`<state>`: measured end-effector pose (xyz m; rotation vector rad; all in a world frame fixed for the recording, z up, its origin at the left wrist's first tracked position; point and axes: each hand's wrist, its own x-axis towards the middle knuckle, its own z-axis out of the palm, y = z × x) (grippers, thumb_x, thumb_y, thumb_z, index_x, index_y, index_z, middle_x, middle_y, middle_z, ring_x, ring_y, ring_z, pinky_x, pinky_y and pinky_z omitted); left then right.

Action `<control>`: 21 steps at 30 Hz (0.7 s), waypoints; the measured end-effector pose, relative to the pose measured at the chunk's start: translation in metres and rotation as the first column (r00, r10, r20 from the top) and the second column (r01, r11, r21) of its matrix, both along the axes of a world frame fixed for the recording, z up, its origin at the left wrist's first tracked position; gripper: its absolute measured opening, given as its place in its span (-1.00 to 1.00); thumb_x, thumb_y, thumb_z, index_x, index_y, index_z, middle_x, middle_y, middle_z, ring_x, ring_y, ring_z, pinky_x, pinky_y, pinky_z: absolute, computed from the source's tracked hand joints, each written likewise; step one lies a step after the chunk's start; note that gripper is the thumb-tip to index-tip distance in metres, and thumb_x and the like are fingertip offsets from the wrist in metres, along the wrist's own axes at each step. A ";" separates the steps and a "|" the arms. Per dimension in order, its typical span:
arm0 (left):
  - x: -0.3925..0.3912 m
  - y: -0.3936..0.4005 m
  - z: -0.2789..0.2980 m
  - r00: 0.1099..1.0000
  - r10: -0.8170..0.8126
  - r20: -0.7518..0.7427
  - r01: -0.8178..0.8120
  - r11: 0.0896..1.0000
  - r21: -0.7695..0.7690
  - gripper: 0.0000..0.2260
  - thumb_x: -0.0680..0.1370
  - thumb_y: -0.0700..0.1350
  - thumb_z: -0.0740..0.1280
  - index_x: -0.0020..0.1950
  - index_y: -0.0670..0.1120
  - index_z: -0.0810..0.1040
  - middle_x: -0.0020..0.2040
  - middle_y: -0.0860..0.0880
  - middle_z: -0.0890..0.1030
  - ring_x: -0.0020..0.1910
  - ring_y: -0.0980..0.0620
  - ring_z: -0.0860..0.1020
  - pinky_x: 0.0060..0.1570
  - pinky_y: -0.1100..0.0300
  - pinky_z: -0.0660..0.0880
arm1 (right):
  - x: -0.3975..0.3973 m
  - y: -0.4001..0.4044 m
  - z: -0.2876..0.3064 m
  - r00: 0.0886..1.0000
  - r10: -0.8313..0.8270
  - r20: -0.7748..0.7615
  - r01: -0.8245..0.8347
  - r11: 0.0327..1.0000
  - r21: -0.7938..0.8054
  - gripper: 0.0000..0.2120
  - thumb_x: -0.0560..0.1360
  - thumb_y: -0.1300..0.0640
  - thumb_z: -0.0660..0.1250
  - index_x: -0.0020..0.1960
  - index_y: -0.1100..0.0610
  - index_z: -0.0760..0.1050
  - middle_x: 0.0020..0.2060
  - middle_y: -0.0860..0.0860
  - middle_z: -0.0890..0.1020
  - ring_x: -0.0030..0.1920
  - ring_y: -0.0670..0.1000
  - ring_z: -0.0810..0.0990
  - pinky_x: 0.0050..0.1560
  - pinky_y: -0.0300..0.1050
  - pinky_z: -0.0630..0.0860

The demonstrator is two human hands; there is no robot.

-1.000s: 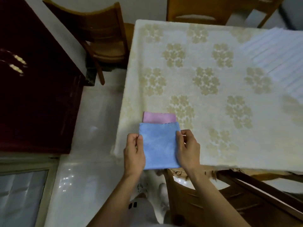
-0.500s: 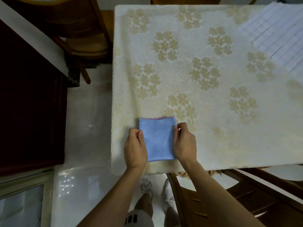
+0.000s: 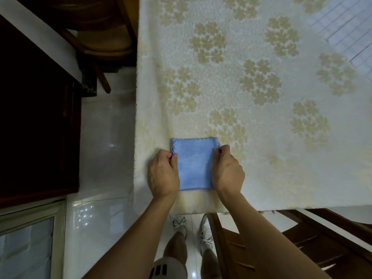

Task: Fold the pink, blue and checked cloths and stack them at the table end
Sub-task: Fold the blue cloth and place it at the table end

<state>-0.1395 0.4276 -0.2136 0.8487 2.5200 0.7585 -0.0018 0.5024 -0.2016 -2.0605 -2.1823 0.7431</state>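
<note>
Both forearms bare, no sleeves, no watch or rings visible on left hand (image 3: pixel 163 174) or right hand (image 3: pixel 228 171). Legs bare below the knee. Light shorts (image 3: pixel 168 268) w/ three short black stripes at the hem. White sneakers (image 3: pixel 205 231) w/ dark trim, laced, one per foot.

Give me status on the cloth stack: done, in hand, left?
Done: the blue cloth is folded and lies on the pink cloth, of which only slivers show at its edges, near the table end.
In hand: the left hand and right hand pinch its side edges, squaring it.
Left: the checked cloth lies at the far right, not stacked.
</note>
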 end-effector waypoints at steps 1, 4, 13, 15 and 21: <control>0.000 0.000 0.000 1.000 -0.004 -0.009 0.004 1.000 0.000 -0.81 0.59 0.01 0.32 -0.14 -0.06 0.47 -0.23 -0.05 0.57 -0.18 -0.13 0.51 -0.24 0.01 0.43 | 0.002 -0.001 -0.001 1.000 0.003 0.014 -0.003 1.000 0.005 -0.70 0.70 -0.07 -0.05 0.18 0.09 0.34 -0.17 0.05 0.63 -0.25 0.13 0.60 -0.22 0.07 0.56; 0.003 -0.002 0.002 0.999 -0.015 -0.033 0.014 1.000 -0.018 -0.81 0.58 0.03 0.31 -0.17 -0.02 0.43 -0.26 -0.01 0.54 -0.20 -0.11 0.50 -0.19 -0.07 0.49 | 0.006 -0.001 -0.005 0.999 0.005 0.053 -0.006 1.000 0.026 -0.73 0.70 -0.07 -0.02 0.12 0.09 0.33 -0.23 0.01 0.60 -0.33 0.07 0.54 -0.33 -0.06 0.43; 0.007 -0.005 0.001 0.994 -0.025 -0.102 0.021 0.999 -0.039 -0.80 0.58 0.01 0.33 -0.18 -0.02 0.41 -0.24 0.01 0.52 -0.17 -0.06 0.48 -0.15 -0.02 0.41 | 0.010 -0.001 -0.010 0.999 -0.003 0.053 0.000 0.999 0.050 -0.75 0.69 -0.08 0.04 0.07 0.09 0.35 -0.26 -0.03 0.56 -0.36 0.02 0.52 -0.36 -0.09 0.42; 0.007 -0.007 -0.002 0.993 -0.030 -0.115 0.023 0.998 -0.062 -0.81 0.58 0.03 0.32 -0.14 -0.03 0.42 -0.20 0.01 0.52 -0.13 -0.06 0.49 -0.13 0.00 0.39 | 0.012 0.000 -0.012 0.999 -0.004 0.033 0.002 0.997 0.076 -0.75 0.68 -0.07 0.08 0.05 0.10 0.36 -0.21 -0.02 0.56 -0.33 0.04 0.51 -0.34 -0.07 0.44; 0.004 -0.002 0.008 0.953 -0.094 -0.290 0.085 0.995 -0.045 -0.71 0.59 0.03 0.27 0.24 -0.09 0.43 0.17 -0.13 0.51 0.15 -0.13 0.47 0.06 -0.02 0.40 | 0.017 0.004 -0.007 0.992 0.128 -0.014 -0.113 0.922 0.370 -0.73 0.64 0.03 0.25 0.20 0.21 0.49 0.08 0.14 0.56 -0.02 0.15 0.56 -0.21 0.01 0.52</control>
